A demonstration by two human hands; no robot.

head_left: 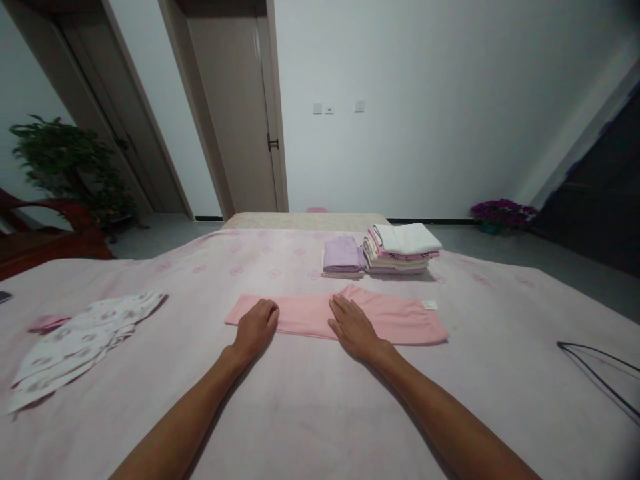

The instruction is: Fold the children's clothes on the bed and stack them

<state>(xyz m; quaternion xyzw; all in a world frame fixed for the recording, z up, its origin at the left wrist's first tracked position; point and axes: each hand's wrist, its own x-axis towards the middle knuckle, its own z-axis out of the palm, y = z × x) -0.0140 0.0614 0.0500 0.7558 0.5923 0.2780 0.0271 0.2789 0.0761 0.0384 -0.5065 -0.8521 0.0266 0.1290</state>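
A pink garment [395, 319] lies folded into a long strip across the middle of the pink bedspread [300, 400]. My left hand [256, 327] rests on its left end with the fingers curled under, and whether it grips the cloth I cannot see. My right hand [354, 325] lies flat on the strip's middle with its fingers stretched out. A small white label [429, 305] shows near the garment's right end.
Behind the strip sit a folded lilac cloth [343, 257] and a stack of folded clothes [400, 248] with a white piece on top. A white patterned garment [75, 343] lies unfolded at the left. A dark wire hanger [600, 373] lies at the right edge.
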